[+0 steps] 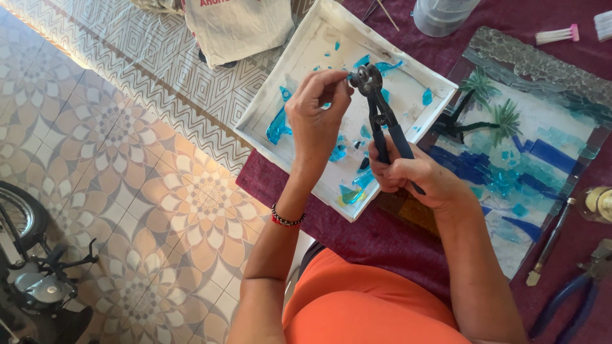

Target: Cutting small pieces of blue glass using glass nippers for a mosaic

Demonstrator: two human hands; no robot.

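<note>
Far to the left, on the patterned floor, stands a dark machine with one wheel (19, 216). Next comes the left hand (317, 111), with a bead bracelet (287, 220) on its wrist. Its fingers are pinched shut on a tiny bit of glass (348, 78), I think, but the bit is too small to see well. The bit sits right at the round wheels of the glass nippers (376, 105), which the right hand (417, 175) grips tight around the two dark handles. Both hands hang over one white tray (271, 102) on the dark red cloth (357, 236). In the tray lie more than ten blue and teal glass scraps (278, 126), big and small, so there is still plenty of glass to cut. To the right lies one mosaic picture (548, 114). It already has two green palm trees (494, 105), a grey pebbly strip at the far edge and many blue pieces for water, but pale bare spots show in the middle and near the bottom corner. So the picture looks partly filled, not finished. At the near right lie one thin glass cutter (548, 245) and one pair of blue-handled pliers (574, 293).
</note>
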